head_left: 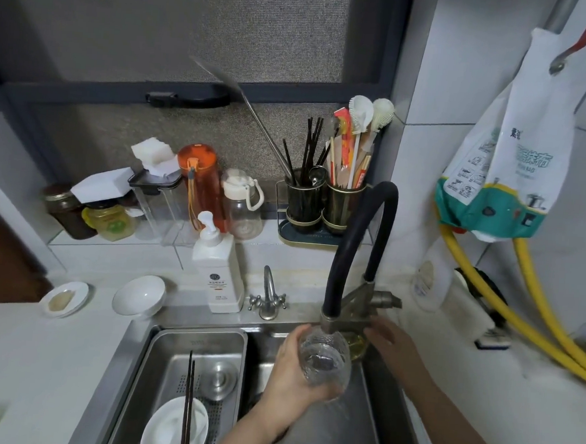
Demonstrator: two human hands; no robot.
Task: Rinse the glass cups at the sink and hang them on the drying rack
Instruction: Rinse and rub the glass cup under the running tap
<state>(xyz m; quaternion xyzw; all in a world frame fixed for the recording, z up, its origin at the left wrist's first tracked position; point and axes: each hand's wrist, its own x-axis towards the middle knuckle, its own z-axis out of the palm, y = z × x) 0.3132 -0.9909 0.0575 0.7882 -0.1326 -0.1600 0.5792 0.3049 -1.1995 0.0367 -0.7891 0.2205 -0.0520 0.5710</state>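
Left hand (pixel 296 369) wraps its fingers round the glass cup (pixel 326 363) under the faucet (pixel 333 322) over the sink (pixel 351 428); right hand (pixel 386 335), fingers loose, rests at the tap; rinsing underway; hanging likely follows.

I see the sink (pixel 369 415) front centre, with the drain tray (pixel 159 361) sitting in its left half. A bowl (pixel 174 427) lies in the tray, chopsticks (pixel 188 404) across it. My left hand (pixel 292 372) holds the glass cup (pixel 326 363) under the faucet (pixel 351 259), over the right half. My right hand (pixel 389 337) is just right of the spout. The soap bottle (pixel 218 272) stands behind the tray. The utensil holder (pixel 320 206) is on the ledge behind the faucet.
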